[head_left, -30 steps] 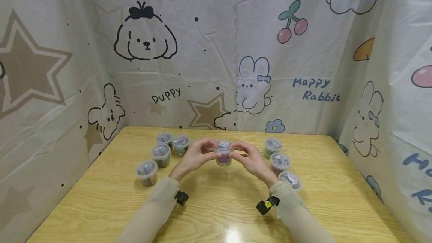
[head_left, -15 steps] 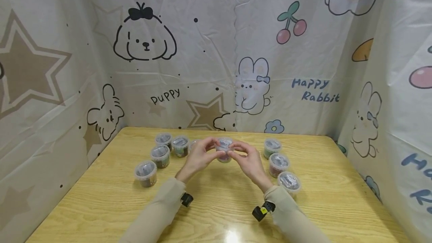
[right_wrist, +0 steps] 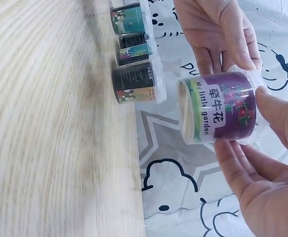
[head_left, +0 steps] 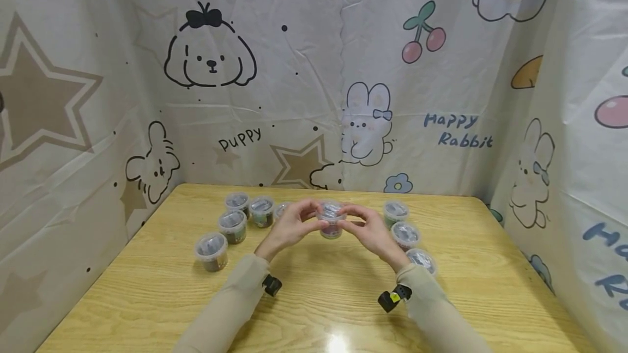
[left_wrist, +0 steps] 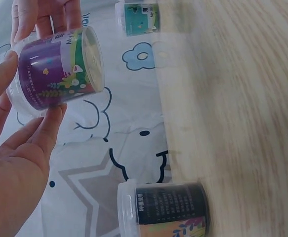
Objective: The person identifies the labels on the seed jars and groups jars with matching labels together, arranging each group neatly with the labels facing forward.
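Note:
Both hands hold one small round plastic tub [head_left: 331, 231] above the middle of the table. It has a purple label with "My little garden" print [right_wrist: 235, 106] and a clear lid over a grey-looking packet. The left hand [head_left: 293, 225] grips its left side, thumb towards me. From the right, the right hand [head_left: 371, 231] grips it the same way. The wrist views show fingers around the lid end of the tub [left_wrist: 50, 79], its base apart from the table.
On the left of the wooden table [head_left: 314, 298] stand several similar lidded tubs [head_left: 212, 252], one partly behind the left hand. Several more [head_left: 405, 235] stand at the right, the nearest [head_left: 421, 260] beside the right forearm. A printed cloth [head_left: 294, 97] hangs around the table.
The held tub has risen a little, then shifted slightly right with both hands still on it. The right forearm has swung out, now partly covering the nearest right tub.

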A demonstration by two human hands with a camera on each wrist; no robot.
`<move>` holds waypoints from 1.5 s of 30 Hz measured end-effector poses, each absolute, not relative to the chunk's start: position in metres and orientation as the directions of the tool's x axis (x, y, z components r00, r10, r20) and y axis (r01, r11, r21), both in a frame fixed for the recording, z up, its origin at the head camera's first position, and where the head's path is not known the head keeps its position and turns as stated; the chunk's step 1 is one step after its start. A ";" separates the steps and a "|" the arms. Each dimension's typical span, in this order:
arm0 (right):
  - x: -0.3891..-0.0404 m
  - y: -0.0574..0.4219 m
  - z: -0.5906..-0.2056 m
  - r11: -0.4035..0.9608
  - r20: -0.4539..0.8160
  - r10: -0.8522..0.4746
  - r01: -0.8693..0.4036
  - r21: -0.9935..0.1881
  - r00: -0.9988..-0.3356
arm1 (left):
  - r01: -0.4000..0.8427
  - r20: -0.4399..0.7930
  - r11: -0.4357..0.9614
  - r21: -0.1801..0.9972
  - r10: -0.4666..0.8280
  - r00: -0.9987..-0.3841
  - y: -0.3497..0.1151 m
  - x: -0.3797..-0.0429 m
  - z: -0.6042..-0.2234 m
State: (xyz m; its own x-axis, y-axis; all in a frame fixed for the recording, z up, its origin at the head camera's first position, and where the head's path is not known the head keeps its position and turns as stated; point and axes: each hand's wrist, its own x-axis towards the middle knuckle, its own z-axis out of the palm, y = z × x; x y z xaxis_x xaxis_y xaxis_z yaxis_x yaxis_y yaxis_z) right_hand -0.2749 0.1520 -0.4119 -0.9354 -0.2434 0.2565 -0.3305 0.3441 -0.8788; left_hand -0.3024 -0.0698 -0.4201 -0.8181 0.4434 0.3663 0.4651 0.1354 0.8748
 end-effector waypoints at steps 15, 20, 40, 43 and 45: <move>-0.270 0.156 -0.421 0.413 0.343 -0.090 -0.348 -0.841 -0.935 | 0.482 0.370 0.220 0.848 0.407 -0.835 -0.046 -0.300 -0.421; -0.266 0.160 -0.425 0.459 0.344 -0.057 -0.331 -0.825 -0.937 | 0.496 0.367 0.261 0.828 0.415 -0.832 -0.035 -0.301 -0.425; -0.269 0.208 -0.422 0.698 0.275 -0.122 -0.279 -0.660 -0.954 | 0.467 0.284 0.350 0.812 0.462 -0.840 0.007 -0.303 -0.433; -0.268 0.209 -0.422 0.717 0.281 -0.119 -0.278 -0.639 -0.952 | 0.490 0.291 0.381 0.784 0.471 -0.832 0.010 -0.304 -0.435; -0.268 0.210 -0.423 0.724 0.290 -0.121 -0.284 -0.628 -0.949 | 0.509 0.297 0.413 0.756 0.477 -0.827 0.012 -0.304 -0.435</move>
State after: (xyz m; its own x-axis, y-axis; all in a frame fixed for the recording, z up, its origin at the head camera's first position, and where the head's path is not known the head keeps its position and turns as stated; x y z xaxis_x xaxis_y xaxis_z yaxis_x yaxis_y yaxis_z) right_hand -0.2680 0.2098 -0.4227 -0.9495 -0.1208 0.2896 -0.2838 0.7244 -0.6282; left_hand -0.3044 0.0119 -0.4355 -0.8273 0.4771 0.2966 0.5088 0.4127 0.7555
